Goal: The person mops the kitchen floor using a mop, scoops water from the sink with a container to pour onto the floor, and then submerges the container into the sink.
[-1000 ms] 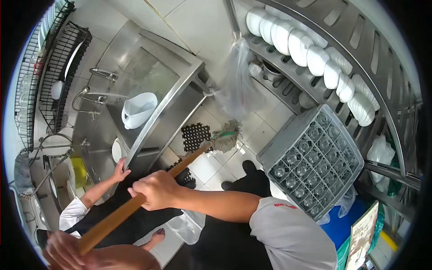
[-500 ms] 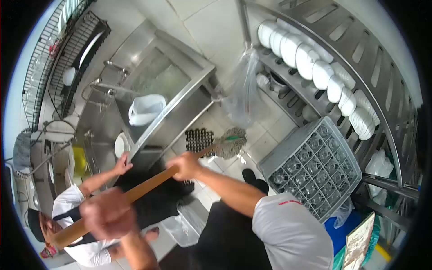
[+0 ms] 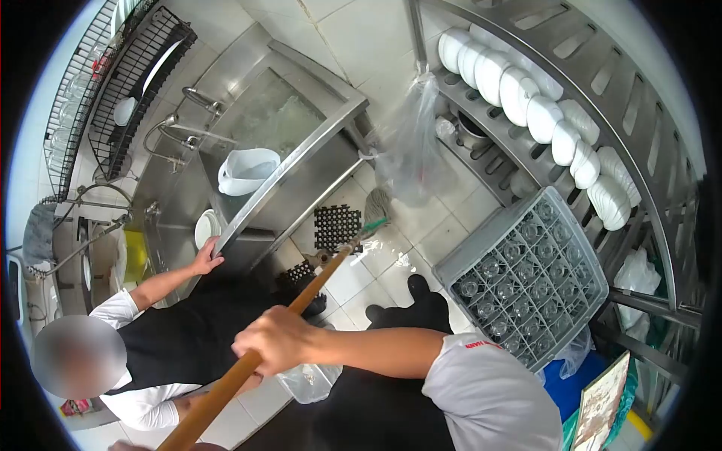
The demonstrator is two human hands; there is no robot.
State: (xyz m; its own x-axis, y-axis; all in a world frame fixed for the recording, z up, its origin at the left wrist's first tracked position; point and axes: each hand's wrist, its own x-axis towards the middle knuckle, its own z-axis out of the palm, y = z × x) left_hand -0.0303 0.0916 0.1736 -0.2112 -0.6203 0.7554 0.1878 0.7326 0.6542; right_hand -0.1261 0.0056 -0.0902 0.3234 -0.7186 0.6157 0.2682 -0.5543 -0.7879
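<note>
Barely in view, left hand (image 3: 129, 446) perhaps around mop handle (image 3: 214, 399).

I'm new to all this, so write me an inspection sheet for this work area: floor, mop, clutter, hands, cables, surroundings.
Surface: tiled floor, with shiny patches near the mop head.
Job's things: mop, head down beside a black perforated mat.
Clutter: crate of glasses; clear plastic bag hanging; white container at the sink.
Hands: right hand grips the handle; left hand barely shows, grip unclear.
Cables: nothing seen.
Surroundings: co-worker close by, one hand on the sink's edge; white dishes shelved.
</note>
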